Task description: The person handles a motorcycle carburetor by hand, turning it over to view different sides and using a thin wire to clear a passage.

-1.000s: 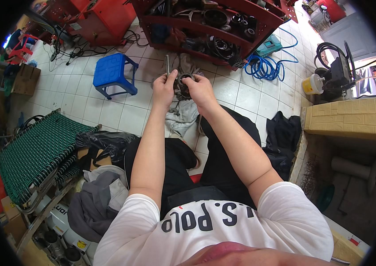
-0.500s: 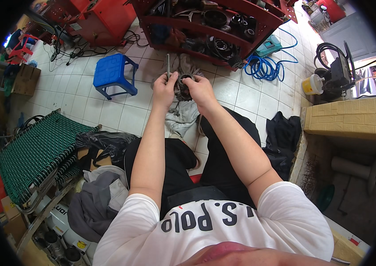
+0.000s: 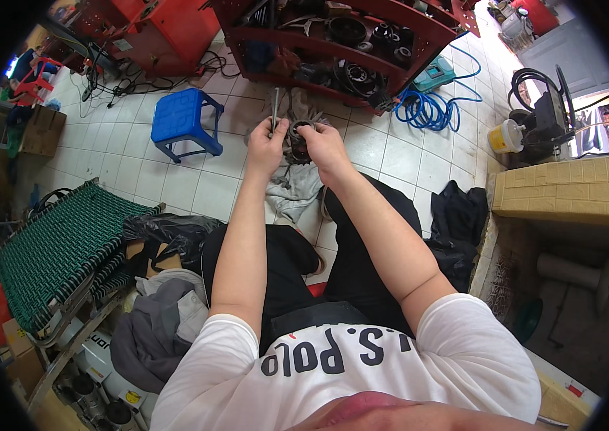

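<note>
In front of my knees, my left hand (image 3: 265, 149) is closed around a slim, silvery metal tool (image 3: 275, 105) that points away from me; its exact kind is too small to make out. My right hand (image 3: 328, 151) grips a dark, ring-shaped metal part (image 3: 298, 148), thumb laid on its upper edge. The two hands are close together, with the ring part between them. A crumpled grey rag (image 3: 294, 191) lies on the floor on the near side of the part, and more dirty cloth (image 3: 303, 104) lies beyond it.
A red tool cart (image 3: 304, 41) with parts on its shelves stands ahead. To the left are a blue plastic stool (image 3: 177, 118) and a green woven folding bed (image 3: 60, 237). A coiled blue hose (image 3: 426, 109) lies at the right, near black cloth (image 3: 457, 212).
The metal tool in my left hand has tilted slightly to the right. My right hand keeps its grip on the ring-shaped part, nearly unmoved.
</note>
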The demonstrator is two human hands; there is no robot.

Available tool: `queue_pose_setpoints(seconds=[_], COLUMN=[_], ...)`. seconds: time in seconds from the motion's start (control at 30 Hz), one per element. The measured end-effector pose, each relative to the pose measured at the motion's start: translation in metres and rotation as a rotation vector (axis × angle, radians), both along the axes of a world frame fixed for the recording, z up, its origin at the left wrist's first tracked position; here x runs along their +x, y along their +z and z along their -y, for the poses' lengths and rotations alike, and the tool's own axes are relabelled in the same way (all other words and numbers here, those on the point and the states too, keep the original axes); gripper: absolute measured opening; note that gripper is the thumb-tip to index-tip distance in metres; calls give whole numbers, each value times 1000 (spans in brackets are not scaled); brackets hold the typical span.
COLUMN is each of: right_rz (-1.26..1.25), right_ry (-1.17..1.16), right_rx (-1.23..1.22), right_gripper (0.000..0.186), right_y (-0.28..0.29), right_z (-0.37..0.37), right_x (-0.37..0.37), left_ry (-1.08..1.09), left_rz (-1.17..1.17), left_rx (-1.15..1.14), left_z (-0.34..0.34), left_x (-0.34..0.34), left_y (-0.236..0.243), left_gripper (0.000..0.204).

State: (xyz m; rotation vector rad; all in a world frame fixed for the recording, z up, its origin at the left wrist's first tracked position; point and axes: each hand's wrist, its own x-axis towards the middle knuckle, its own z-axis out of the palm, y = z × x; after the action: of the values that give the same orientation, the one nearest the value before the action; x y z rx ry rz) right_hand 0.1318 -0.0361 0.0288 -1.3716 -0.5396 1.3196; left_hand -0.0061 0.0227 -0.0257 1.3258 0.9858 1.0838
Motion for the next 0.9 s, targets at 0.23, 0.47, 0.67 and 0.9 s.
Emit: queue_pose_setpoints(seconds=[0.23,0.47,0.67,0.9], right_rz=[-17,49,33,43], right_ry=[-16,-37,-43,-30], right_rx=[-2,21,23,7], right_gripper=[27,27,27,27], right_y=[-4,0,-3,1], right_z=[-1,-2,-2,-2], right_x=[2,0,3,1], left_ry=[-87,80,12,35], left_rz=[139,65,165,165], left_rx=[-100,-190,-164,-280], left_z=[3,0,0,-1], left_x=[3,0,-1,-2], left_y=[14,14,17,17], left_gripper=[24,27,29,28])
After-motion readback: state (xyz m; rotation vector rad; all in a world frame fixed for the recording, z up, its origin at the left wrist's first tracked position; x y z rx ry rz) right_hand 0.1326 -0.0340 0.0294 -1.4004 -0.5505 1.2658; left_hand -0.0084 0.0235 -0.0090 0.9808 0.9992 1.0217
